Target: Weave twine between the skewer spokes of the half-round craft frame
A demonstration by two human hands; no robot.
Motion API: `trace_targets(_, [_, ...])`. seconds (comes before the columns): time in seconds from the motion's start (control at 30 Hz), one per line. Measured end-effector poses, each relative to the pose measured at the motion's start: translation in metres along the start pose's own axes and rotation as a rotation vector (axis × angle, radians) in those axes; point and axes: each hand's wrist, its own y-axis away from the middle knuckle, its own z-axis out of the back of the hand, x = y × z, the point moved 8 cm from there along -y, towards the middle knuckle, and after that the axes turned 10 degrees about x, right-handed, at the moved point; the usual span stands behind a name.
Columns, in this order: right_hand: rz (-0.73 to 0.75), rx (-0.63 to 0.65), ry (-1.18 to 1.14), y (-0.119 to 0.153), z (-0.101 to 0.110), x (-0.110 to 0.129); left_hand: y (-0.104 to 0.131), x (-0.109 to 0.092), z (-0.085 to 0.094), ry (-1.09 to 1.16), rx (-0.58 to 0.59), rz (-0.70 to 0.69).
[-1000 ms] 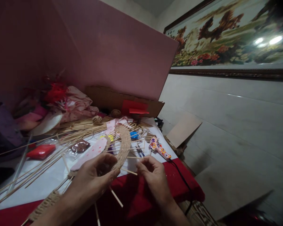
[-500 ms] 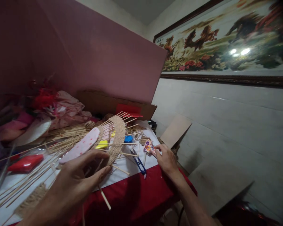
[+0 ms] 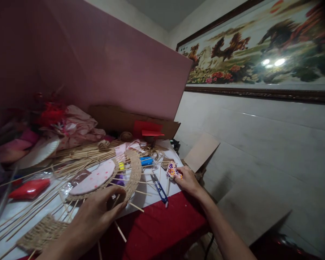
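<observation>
The woven piece (image 3: 134,169) is over the table's near edge, its rim pinched by the left hand (image 3: 99,213), thumb below, fingers curled above. The right hand (image 3: 188,180), arm stretched forward, grips the glue gun (image 3: 173,170). Snips (image 3: 159,189) lie between on white paper (image 3: 148,196); red cloth (image 3: 162,224) covers the near edge. A framed picture (image 3: 246,54) hangs on the wall (image 3: 249,133).
</observation>
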Motion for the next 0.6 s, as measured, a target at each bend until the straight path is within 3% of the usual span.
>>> trace_targets(0.2, [0.043,-0.062,-0.356,0.006,0.009,-0.018,-0.002,0.007,-0.002,0.041,-0.095,-0.012])
trace_targets(0.37, [-0.018,-0.080,-0.540,0.008,0.010,-0.029,-0.002,0.007,-0.001,0.067,-0.137,-0.022])
trace_targets(0.47, [-0.086,-0.112,-0.805,0.013,0.011,-0.033,-0.001,0.005,0.000,0.065,-0.128,-0.012])
trace_targets(0.6, [-0.072,-0.048,-1.044,0.034,0.014,-0.011,0.000,0.000,0.001,0.044,-0.068,-0.008])
